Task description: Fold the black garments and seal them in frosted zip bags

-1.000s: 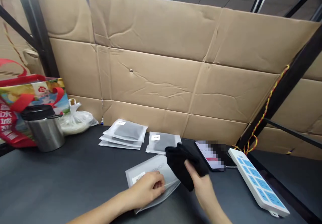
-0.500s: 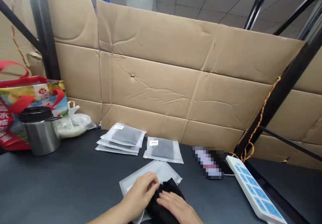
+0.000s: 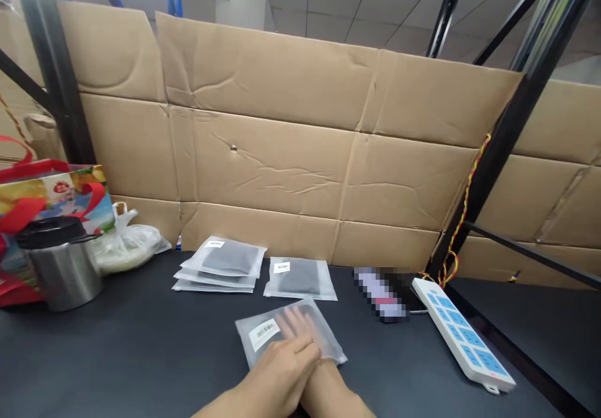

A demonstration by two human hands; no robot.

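A frosted plastic bag (image 3: 250,327) with a white barcode label (image 3: 263,334) lies on the black table in front of me. My right hand (image 3: 300,325) is inside it, its outstretched fingers showing through the translucent plastic. Across that wrist, at the bag's near opening, my left hand (image 3: 286,365) is closed on the bag's edge with curled fingers. The black cloth is not clearly visible under the hands and plastic. Farther back are a stack of similar labelled bags (image 3: 225,260) and a single one (image 3: 301,278), each with something dark inside.
At the left stand a steel cup with a black lid (image 3: 63,274), a knotted plastic bag (image 3: 126,246) and a colourful red-handled bag (image 3: 61,196). To the right lie a pixelated phone-like object (image 3: 385,296) and a white power strip (image 3: 462,336). Cardboard (image 3: 282,149) walls the back.
My right hand has gone from the top of the black cloth into the plastic bag. The cloth has dropped from clear sight. My left hand has moved onto the bag's opening, and the view has shifted.
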